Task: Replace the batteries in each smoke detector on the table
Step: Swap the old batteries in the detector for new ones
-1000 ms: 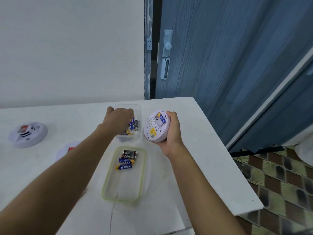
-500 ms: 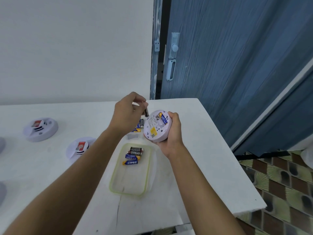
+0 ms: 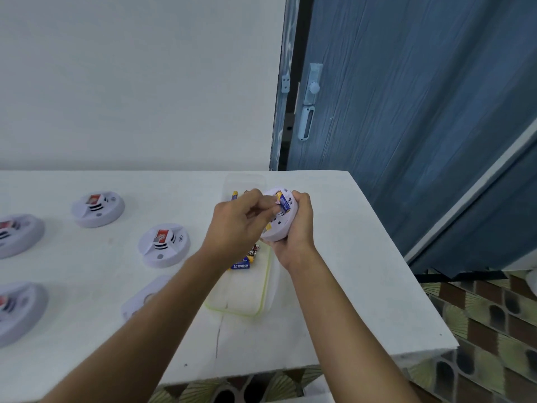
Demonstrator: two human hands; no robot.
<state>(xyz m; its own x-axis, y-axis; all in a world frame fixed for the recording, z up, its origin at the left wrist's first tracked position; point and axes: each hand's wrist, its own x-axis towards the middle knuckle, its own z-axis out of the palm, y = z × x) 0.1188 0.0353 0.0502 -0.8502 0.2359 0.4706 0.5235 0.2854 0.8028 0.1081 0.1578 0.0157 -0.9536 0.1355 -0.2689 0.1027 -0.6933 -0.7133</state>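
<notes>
- Cupped the round white plastic smoke detector in the right hand, fingers wrapped round its rim. Held it above the white table, open back tilted leftward.
- Bunched the curled fingertips of the left hand against that back, just left of it. Pinching a cell or not? Could not tell.
- Spotted one blue-and-yellow cylindrical battery seated near the top edge, long axis slanting down to the right.
- Judged the next cell due parallel beside it — fed in from the left.
- Noted the clear green-rimmed plastic tray of loose cells just below.
</notes>
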